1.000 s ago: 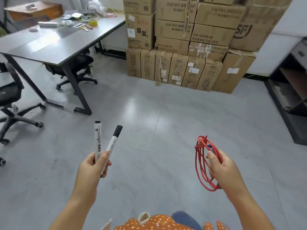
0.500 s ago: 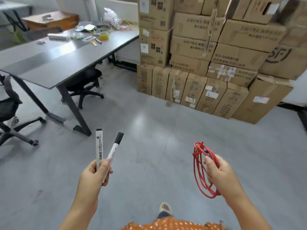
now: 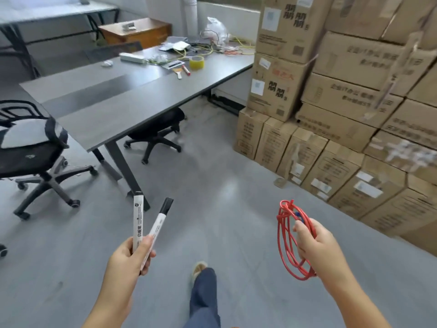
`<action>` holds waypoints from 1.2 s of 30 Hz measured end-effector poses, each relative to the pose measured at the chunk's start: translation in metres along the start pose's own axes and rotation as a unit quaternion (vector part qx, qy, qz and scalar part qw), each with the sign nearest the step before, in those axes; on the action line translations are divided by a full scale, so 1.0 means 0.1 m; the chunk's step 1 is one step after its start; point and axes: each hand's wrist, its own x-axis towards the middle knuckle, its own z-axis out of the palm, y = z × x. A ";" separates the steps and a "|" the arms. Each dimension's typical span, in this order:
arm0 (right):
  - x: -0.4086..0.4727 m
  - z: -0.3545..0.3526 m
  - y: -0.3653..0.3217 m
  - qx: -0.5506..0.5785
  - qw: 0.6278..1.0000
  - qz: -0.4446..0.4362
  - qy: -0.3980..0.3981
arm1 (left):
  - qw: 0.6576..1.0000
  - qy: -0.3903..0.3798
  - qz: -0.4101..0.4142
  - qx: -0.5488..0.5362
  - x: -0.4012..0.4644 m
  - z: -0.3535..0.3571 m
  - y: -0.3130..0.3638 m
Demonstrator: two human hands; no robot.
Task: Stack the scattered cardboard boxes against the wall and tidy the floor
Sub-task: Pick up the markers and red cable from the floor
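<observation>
My left hand (image 3: 128, 259) grips two white markers (image 3: 147, 228) with black caps, their tips pointing up. My right hand (image 3: 316, 242) holds a coil of red cable (image 3: 287, 242) that hangs below the fingers. A tall stack of brown cardboard boxes (image 3: 335, 119) stands against the wall on the right, with a row of narrow upright boxes (image 3: 300, 157) at its foot. A small scrap of cardboard (image 3: 280, 182) lies on the grey floor beside that row.
A long grey desk (image 3: 132, 95) fills the left centre, with a tape roll (image 3: 196, 62), wires and papers at its far end. Black office chairs stand at the left (image 3: 30, 157) and under the desk (image 3: 156, 136). My leg (image 3: 203, 294) steps forward on the open floor.
The view has moved forward and turned left, bringing the desk and the box stack closer. Both hands keep their hold on the markers and the red cable.
</observation>
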 end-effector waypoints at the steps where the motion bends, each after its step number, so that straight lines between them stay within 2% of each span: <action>1: 0.23 0.06 -0.07 0.005 1.000 0.000 -0.004 | 1.000 -0.001 0.005 0.001 0.22 0.10 0.09; 8: 1.82 0.36 -0.70 0.010 1.000 -0.012 0.005 | 0.997 -0.036 0.068 0.017 1.80 0.76 1.05; 11: 2.39 0.45 -0.90 0.010 1.000 -0.013 0.005 | 0.997 -0.034 0.064 0.021 2.35 1.00 1.30; 17: 3.61 0.47 -0.94 -0.012 1.000 0.010 -0.024 | 0.999 -0.003 0.043 0.021 3.23 1.56 1.46; 23: 5.11 0.31 -1.20 -0.030 0.997 -0.020 -0.061 | 0.997 0.069 0.027 -0.011 4.00 2.35 1.69; 29: 6.47 0.12 -1.70 -0.072 0.991 -0.061 -0.096 | 0.997 0.079 0.014 -0.011 4.68 3.24 2.07; 36: 7.65 0.33 -1.92 -0.087 0.985 -0.049 -0.138 | 0.996 0.086 -0.015 0.005 5.48 3.68 2.31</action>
